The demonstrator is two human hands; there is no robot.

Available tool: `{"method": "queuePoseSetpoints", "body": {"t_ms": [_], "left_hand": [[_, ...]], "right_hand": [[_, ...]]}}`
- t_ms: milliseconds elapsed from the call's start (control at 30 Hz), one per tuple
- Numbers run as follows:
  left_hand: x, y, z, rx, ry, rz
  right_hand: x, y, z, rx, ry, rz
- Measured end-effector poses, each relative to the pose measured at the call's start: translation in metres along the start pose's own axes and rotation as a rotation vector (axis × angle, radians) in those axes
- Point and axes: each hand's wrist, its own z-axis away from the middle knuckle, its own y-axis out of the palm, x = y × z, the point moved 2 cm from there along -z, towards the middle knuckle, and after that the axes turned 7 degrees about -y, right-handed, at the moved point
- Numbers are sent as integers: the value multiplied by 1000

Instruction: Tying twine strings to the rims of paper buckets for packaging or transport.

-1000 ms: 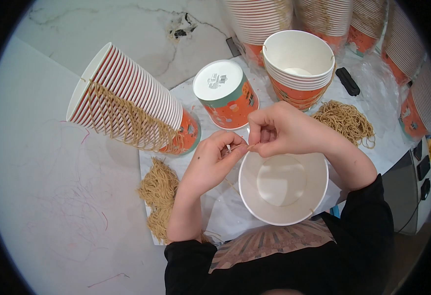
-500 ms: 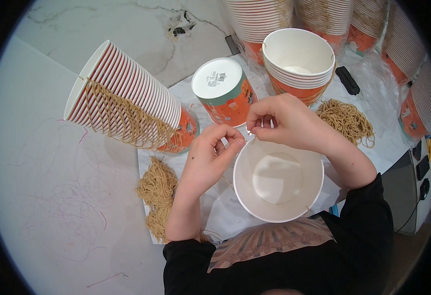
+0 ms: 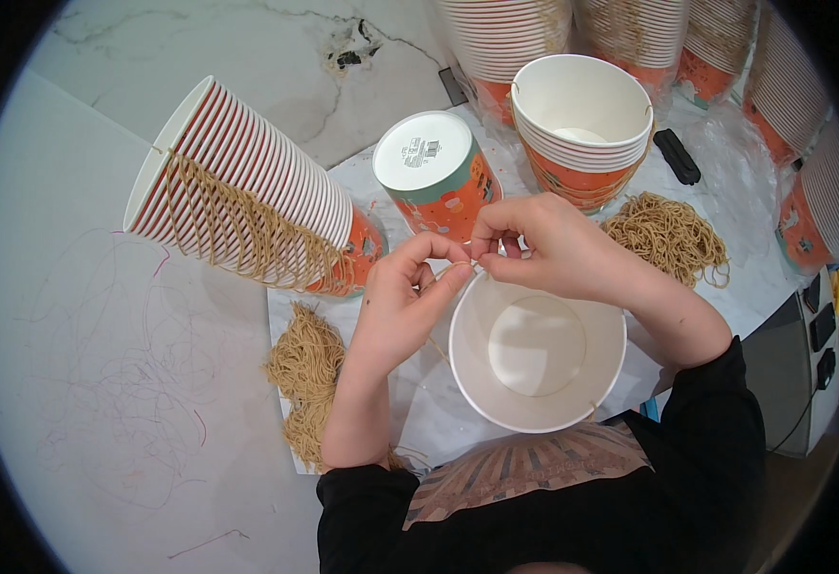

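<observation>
A white-lined paper bucket (image 3: 537,359) stands mouth up in front of me. Over its far left rim my hands meet, fingertips close together. My left hand (image 3: 414,292) pinches a tan cord (image 3: 438,350), which hangs down outside the bucket's left side. Thumb and forefinger of my right hand (image 3: 534,239) are pinched at the same spot, on the cord's end as far as I can see. A bit of cord shows at the bucket's near right rim. Just beyond my hands an orange and green bucket (image 3: 443,196) sits bottom up.
A leaning stack of corded buckets (image 3: 247,191) is at left; a smaller upright stack (image 3: 582,124) stands behind. Tan cord bundles lie at left (image 3: 306,364) and right (image 3: 673,234). A black object (image 3: 677,157) lies near plastic-wrapped bucket stacks (image 3: 630,33) at the back right.
Both hands have shifted slightly left and closer together at the rim. The bucket in front has moved a little left with them.
</observation>
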Motion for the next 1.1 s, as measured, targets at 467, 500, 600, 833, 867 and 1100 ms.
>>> {"method": "queuePoseSetpoints", "body": {"t_ms": [467,500,600,833,867,1100], "left_hand": [[-2,6,1,-80,-19,85],[-2,4,2,-62,-42,76],[-4,1,5,-34,-62,-1],[0,-2,7,107,-38,-69],[0,-4,5,109,-37,-67],[0,-9,0,287,-227,246]], "right_hand": [[3,1,1,9,-12,-12],[4,1,1,29,-7,-19],[7,1,1,59,-31,-9],[9,4,2,17,-100,-6],[9,3,2,8,-110,16],[14,4,2,-49,-154,-20]]}}
